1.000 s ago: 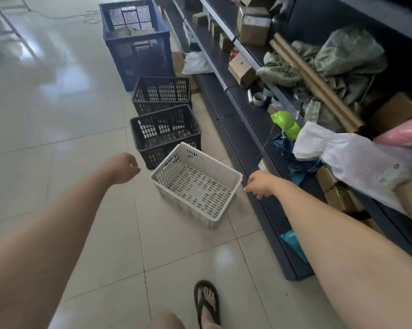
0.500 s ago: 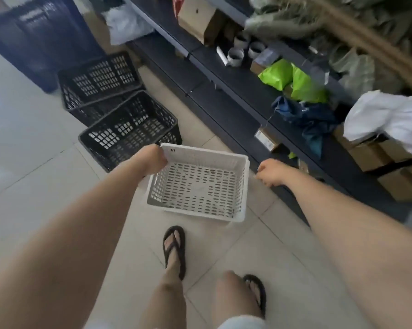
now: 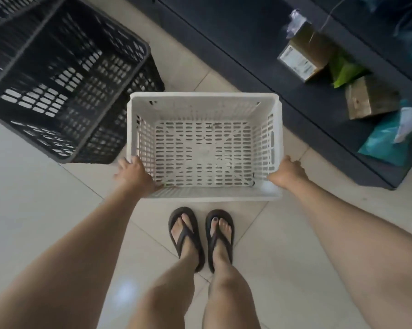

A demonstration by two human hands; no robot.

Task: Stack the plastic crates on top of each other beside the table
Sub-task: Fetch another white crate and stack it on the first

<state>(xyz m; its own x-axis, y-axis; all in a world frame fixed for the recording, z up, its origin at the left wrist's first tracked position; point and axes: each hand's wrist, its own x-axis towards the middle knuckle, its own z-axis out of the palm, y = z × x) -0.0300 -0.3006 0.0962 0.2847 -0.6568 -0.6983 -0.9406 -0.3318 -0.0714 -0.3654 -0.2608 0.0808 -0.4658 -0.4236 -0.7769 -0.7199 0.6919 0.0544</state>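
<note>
White crate [image 3: 203,148] sits on the tiled floor [image 3: 34,198] just ahead of the person's feet, beside the black crate [image 3: 65,84] and near the dark shelf [image 3: 259,55]. Left hand [image 3: 135,174] and right hand [image 3: 287,173] clasp its near corners, set well apart. Judged light, rigid, empty; the rim offers the firmest hold.

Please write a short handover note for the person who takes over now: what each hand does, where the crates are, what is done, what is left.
Left hand: gripping the near-left corner of the white crate.
Right hand: on its near-right corner.
The white crate is empty, upright, on or just above the floor in front of the feet.
The black crate stands to its left, empty.
Done: nothing stacked yet.
Left: lift the white crate and stack it with the black crate.
</note>
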